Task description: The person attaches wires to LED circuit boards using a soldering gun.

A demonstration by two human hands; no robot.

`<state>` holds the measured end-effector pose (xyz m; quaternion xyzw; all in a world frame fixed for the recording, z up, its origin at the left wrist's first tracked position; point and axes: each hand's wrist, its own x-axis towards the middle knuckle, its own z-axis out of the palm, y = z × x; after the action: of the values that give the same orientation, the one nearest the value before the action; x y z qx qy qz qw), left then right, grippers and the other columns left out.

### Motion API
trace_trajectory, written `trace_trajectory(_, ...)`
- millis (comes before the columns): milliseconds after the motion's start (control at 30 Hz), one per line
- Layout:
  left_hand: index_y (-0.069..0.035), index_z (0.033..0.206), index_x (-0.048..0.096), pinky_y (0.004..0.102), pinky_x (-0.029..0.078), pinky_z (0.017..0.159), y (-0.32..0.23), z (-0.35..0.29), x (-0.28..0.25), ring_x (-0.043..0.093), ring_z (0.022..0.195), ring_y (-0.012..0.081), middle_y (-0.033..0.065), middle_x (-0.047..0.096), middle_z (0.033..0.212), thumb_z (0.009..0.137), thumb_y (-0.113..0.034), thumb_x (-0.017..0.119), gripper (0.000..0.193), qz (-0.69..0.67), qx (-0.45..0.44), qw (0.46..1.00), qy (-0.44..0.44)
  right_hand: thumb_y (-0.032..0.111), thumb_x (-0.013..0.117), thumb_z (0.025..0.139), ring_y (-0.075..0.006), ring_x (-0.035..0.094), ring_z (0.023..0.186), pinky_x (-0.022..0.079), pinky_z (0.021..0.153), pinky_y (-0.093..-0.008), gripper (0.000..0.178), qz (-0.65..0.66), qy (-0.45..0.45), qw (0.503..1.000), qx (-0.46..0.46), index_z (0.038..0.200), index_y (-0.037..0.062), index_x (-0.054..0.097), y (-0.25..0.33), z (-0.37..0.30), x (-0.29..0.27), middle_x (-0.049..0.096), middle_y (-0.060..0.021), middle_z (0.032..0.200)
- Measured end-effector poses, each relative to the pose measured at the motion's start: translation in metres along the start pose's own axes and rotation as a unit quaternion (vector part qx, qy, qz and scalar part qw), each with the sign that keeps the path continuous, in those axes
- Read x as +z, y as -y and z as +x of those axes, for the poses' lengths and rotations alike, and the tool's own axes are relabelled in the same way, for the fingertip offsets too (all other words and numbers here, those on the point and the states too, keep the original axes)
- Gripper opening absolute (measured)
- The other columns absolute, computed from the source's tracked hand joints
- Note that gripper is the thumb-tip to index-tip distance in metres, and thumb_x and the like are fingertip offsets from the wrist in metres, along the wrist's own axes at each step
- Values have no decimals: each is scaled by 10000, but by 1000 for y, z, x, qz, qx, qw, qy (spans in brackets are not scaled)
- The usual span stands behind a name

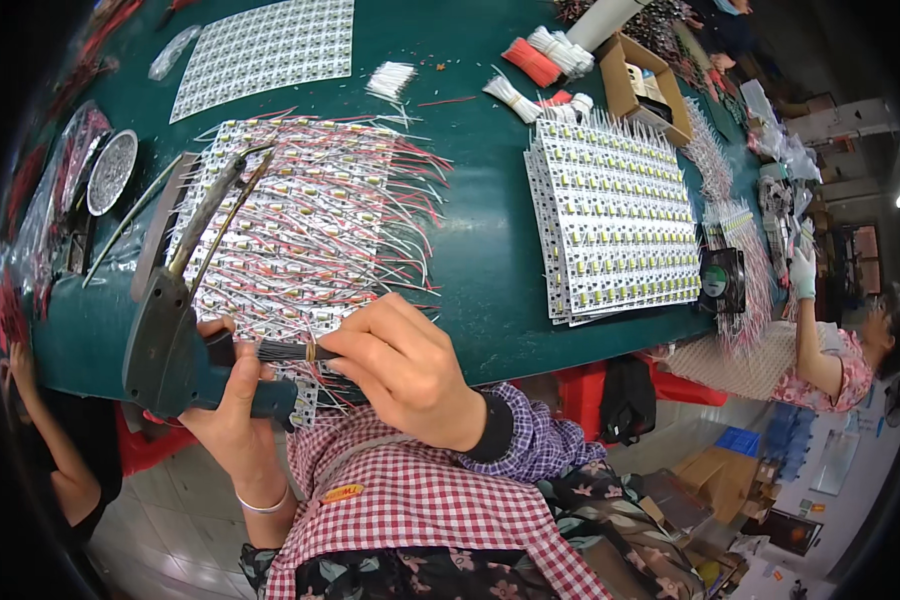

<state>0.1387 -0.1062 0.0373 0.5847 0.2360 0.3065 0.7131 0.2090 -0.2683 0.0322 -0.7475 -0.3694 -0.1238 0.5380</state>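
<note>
The left hand [235, 425] is wrapped round the grip of a soldering gun [160, 345], its thumb up along the near side. Held low by the grip, the gun has its long metal tip [202, 225] slanting away from the person, which probably leaves the skin clear of any hot part. The tip reaches over the wired board [295, 205] lying near the left end of the surface [480, 225], close to its near edge; whether it touches the wires is impossible to tell from above.

The right hand [400, 370] has its thumb and fingers pinched together on what looks like a small brush [288, 351], dark bristles fanning from a brass-coloured band toward the left hand. The bristles blur into the dark gun behind them, so any contact there is uncertain. Pinching close to the band presumably gives fine control.

Red and white wires lie mostly crosswise on the board, many loose ends poking past its right side. Further right, a stack of boards [625, 225] sits near the same edge, seemingly set apart from the loose wires. Toward the far edge lie a sheet of boards [265, 50] and a pile of white wires [390, 80], apparently within arm's reach.
</note>
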Motion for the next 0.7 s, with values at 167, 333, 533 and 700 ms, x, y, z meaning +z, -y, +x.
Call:
trace_trajectory(167,41,1226,532,225,488,590,6,0,-2,569,736,104,137,607,1144,813,146,635,438,16,63,998,7,-2,762,737,-271,603,773,491,669,-361,230,38,-4,999,28,949,-14,674,2,-4,2,612,-101,861)
trace_trajectory(333,59,1225,511,237,445,598,5,-3,-1,539,669,111,148,608,1073,779,154,648,477,12,112,994,2,12,744,776,-278,608,773,487,679,-366,194,134,36,984,113,955,-12,673,3,-11,2,611,-112,869)
trace_trajectory(533,42,1215,542,227,427,587,7,-6,-1,520,687,96,124,615,1061,786,146,637,451,50,114,992,27,7,742,792,-266,632,773,502,687,-353,170,185,74,959,201,953,-15,691,8,-8,-7,633,-126,867)
trace_trajectory(700,64,1263,497,232,423,591,3,-7,-7,513,671,107,127,601,1019,794,91,657,496,19,83,994,66,-43,752,782,-188,644,779,517,690,-287,208,183,95,961,184,983,-41,702,3,-13,-12,664,-119,891)
